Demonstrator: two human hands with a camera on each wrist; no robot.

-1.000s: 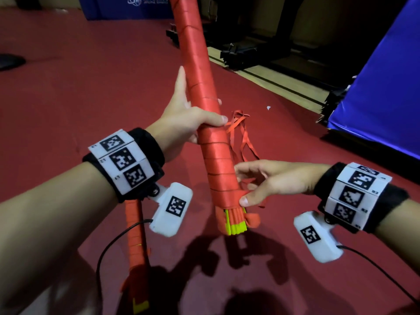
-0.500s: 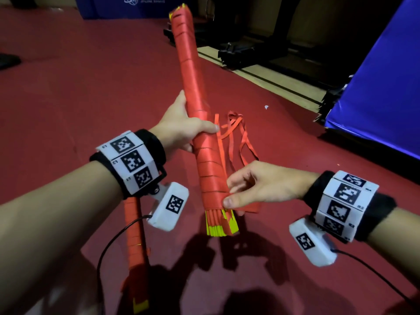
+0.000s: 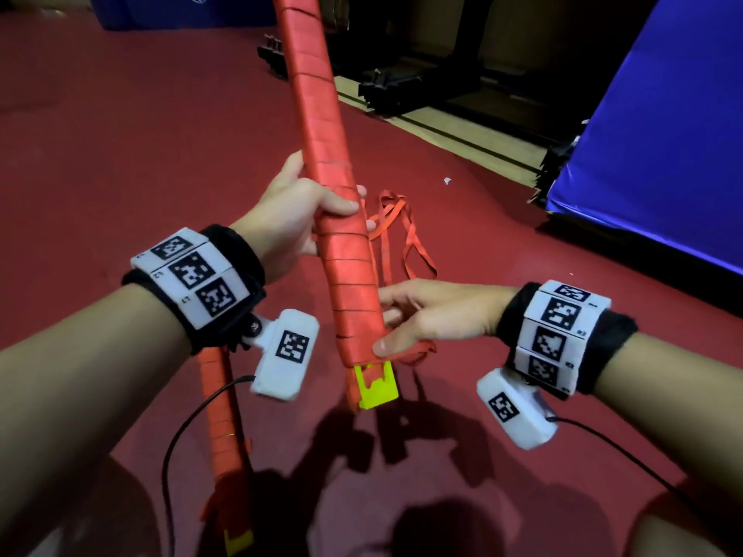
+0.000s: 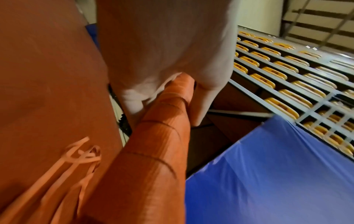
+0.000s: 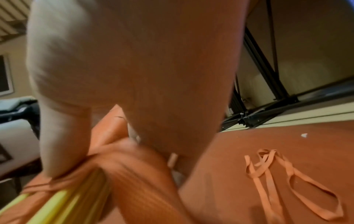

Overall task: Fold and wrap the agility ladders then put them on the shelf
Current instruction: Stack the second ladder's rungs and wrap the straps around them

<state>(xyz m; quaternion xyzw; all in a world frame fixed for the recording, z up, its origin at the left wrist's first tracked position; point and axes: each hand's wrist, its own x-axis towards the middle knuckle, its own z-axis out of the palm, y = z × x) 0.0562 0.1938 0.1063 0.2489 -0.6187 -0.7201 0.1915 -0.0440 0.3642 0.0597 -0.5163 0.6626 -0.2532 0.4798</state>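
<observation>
Red-strapped ladder bundle (image 3: 345, 251) stands tilted; left hand (image 3: 289, 219) grips its middle, right hand (image 3: 426, 315) pinches the strap (image 3: 406, 351) at its near end.

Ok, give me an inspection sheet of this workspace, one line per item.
Surface: red floor, one small white scrap.
Job's things: wrapped ladder bundle held tilted, yellow rung ends showing; loose strap tail hanging; second wrapped bundle on the floor.
Clutter: nothing seen beyond the scrap.
Hands: left hand grips the bundle mid-length; right hand pinches the strap near its lower end.
Cables: black wrist-camera cables trailing.
Surroundings: blue mat, dark frames, shelving.
</observation>
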